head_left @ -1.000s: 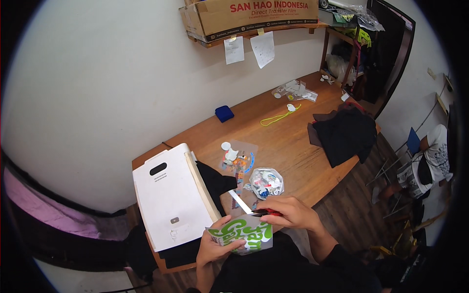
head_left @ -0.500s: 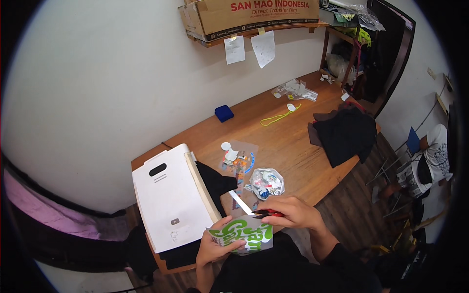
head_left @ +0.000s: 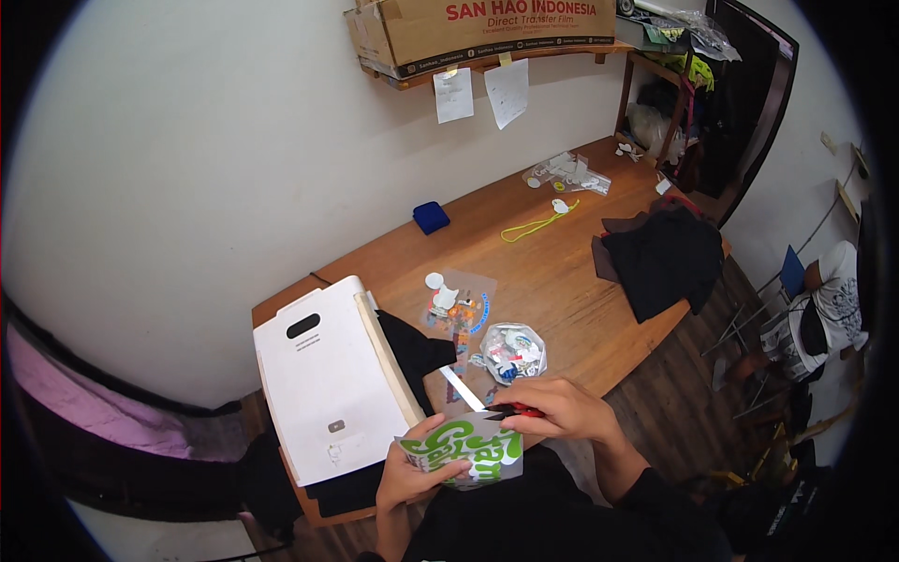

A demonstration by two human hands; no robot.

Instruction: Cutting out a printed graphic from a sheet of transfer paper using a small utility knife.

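Observation:
My left hand (head_left: pixel 409 476) grips a clear film sheet (head_left: pixel 487 451) printed with green and white lettering, thumb on its printed face. My right hand (head_left: pixel 566 408) is closed around scissors (head_left: pixel 526 410) with red and black handles. Their dark blades meet the sheet's upper edge. A narrow white strip (head_left: pixel 461 387) slants up and left from beside the blades, over the table. Just beyond my right hand stands a bowl (head_left: pixel 538 363) filled with cut scraps. Further left, another printed film sheet (head_left: pixel 480 284) lies flat with white paper pieces on it.
A white heat press (head_left: pixel 328 393) stands at the left, black fabric (head_left: pixel 412 348) sticking out from it. Dark folded clothes (head_left: pixel 660 262) lie at the table's right end. Farther back are a blue folded item (head_left: pixel 431 217) and a yellow-green cord (head_left: pixel 529 229). Another person (head_left: pixel 829 300) is at far right.

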